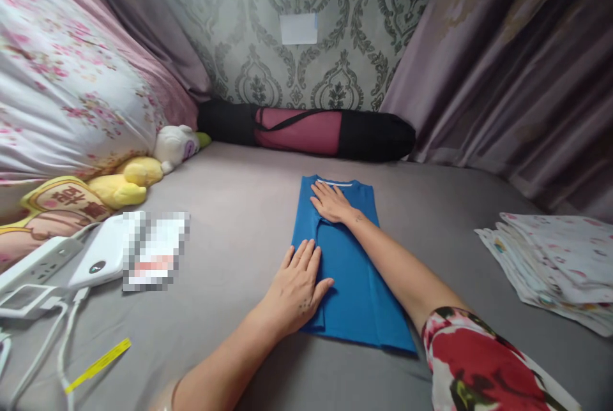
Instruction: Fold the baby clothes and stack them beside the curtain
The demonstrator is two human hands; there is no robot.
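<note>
A blue shirt (352,270) lies on the grey bed sheet (230,270) with its sides folded inward, making a long narrow shape. Its collar, with a white strip inside, points away from me. My right hand (330,201) rests flat on the cloth just below the collar, fingers stretched out. Lower down, my left hand (299,283) presses flat on the left folded edge, fingers extended and thumb apart. Neither hand grips the fabric. My right forearm crosses over the right part of the shirt and hides some of it.
A stack of folded patterned cloths (555,264) lies at the right. On the left are a white power bank (108,251), a power strip (41,261), cables and a yellow strip (98,365). Plush toys (127,182) and a long black-and-maroon bag (301,131) line the back.
</note>
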